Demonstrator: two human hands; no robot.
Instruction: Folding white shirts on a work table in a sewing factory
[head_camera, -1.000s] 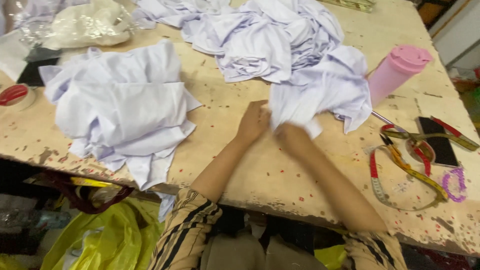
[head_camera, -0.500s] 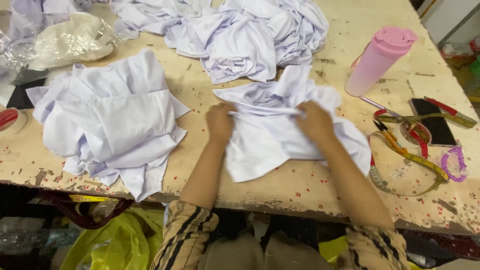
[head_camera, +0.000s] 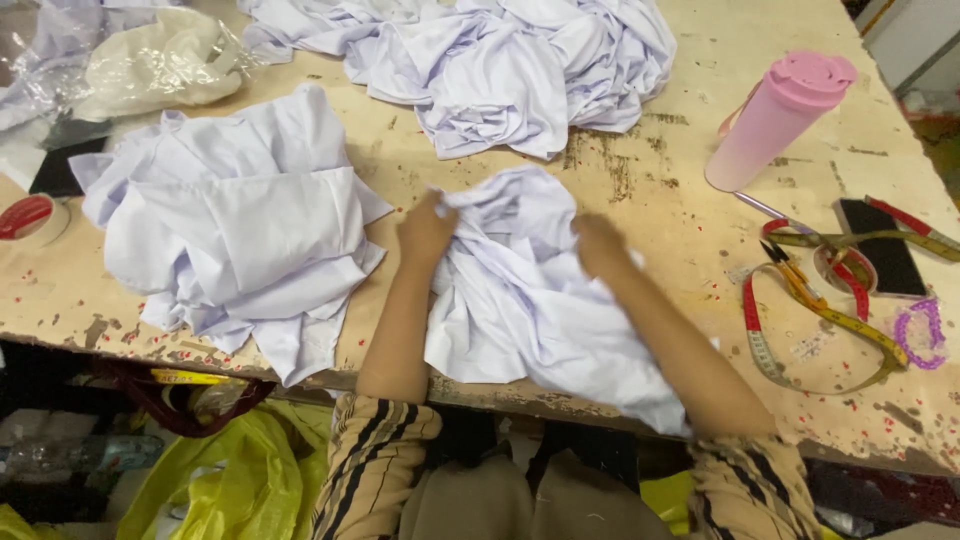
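1. Where the two forearms meet the cloth at centre frame, the left hand (head_camera: 425, 232) pinches the upper left edge of a white garment (head_camera: 520, 300), fingers clenched on the fabric; the right hand (head_camera: 600, 245) presses on its upper right part, and whether its fingers grip or only rest there cannot be told.
2. The garment lies crumpled on the worn wooden table (head_camera: 650, 180), its lower edge hanging just over the near rim.
3. Judged from this pose, the cloth is being spread — good practice would be to keep both grips level and draw them apart evenly so the wrinkles between the hands flatten.
4. To the left of centre a folded stack of white cloth (head_camera: 235, 235) sits just beside the left forearm, one corner drooping past the table edge; a sideways sweep could disturb it.
5. At top centre a loose heap of white garments (head_camera: 500, 60) lies near, leaving only a narrow bare strip above the hands.
6. At right stand a pink bottle (head_camera: 775, 120), scissors (head_camera: 800, 280), a measuring tape (head_camera: 800, 340) and a dark phone (head_camera: 880, 255) — well apart from the right hand, with bare wood between.
7. The freest room is that strip to the right of the garment; the near rim limits any pull toward the body.
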